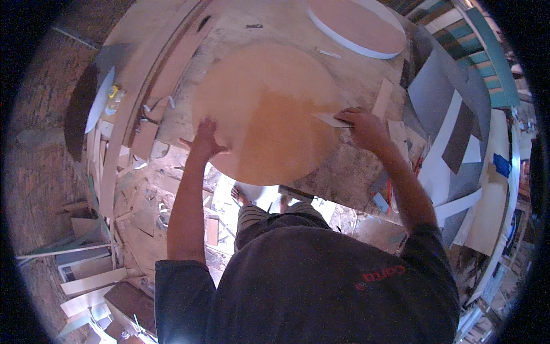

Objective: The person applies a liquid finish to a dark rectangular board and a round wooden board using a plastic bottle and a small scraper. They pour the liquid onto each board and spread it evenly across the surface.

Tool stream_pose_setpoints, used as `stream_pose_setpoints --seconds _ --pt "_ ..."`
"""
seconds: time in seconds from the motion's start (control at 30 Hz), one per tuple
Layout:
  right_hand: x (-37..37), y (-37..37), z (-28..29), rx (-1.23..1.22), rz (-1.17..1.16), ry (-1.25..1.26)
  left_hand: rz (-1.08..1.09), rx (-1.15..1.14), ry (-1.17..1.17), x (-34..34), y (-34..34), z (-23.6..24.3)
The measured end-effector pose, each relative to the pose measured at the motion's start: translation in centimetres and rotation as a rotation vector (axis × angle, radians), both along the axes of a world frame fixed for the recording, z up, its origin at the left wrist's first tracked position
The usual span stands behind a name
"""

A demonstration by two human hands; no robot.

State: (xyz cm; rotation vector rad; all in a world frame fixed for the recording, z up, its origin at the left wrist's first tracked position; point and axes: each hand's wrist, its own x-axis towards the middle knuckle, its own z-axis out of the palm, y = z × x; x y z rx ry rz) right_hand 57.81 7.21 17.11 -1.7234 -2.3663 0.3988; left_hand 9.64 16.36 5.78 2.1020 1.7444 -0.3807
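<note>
A round tan board (269, 143) lies on the worktable, its lower rim over the table's front edge. My left hand (206, 137) rests on the board's left side with its fingers spread. At the board's right side my right hand (361, 126) grips a thin, flat, pale piece (327, 118), its tip over the board's surface; I cannot make out exactly what it is.
Another round board with a white rim (356, 26) lies at the back right of the worktable (223, 28). Grey sheets (429, 92) and offcuts cover the right side. Long strips (149, 74) and a bottle (114, 100) are at the left. Scraps cover the floor.
</note>
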Motion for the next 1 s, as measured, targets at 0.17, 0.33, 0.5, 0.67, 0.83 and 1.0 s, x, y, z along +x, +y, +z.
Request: stream_pose_setpoints --seconds 0.17,0.33,0.5,0.67,0.83,1.0 --pt "-10.4 -0.9 -1.8 -0.007 -0.084 -0.117 -0.091 0.153 -0.226 -7.7 -0.7 -7.1" --pt "-9.5 -5.8 -0.7 -0.333 -0.166 -0.069 -0.077 -0.018 0.026 -0.5 -0.6 2.1" --pt "-9.4 -10.3 0.7 -0.013 -0.439 0.259 -0.093 -0.047 -0.001 -2.5 -1.5 1.3" --pt "-9.5 -16.2 -1.6 0.059 -0.873 0.192 -0.046 0.155 -0.555 -8.8 0.8 3.0" --pt "-9.4 -23.5 -5.8 0.258 -1.082 0.164 0.372 0.775 -0.590 -24.7 10.4 2.2" --pt "-13.1 -26.1 -1.4 0.209 -1.339 0.076 0.295 0.918 -0.209 -42.3 20.1 1.9"
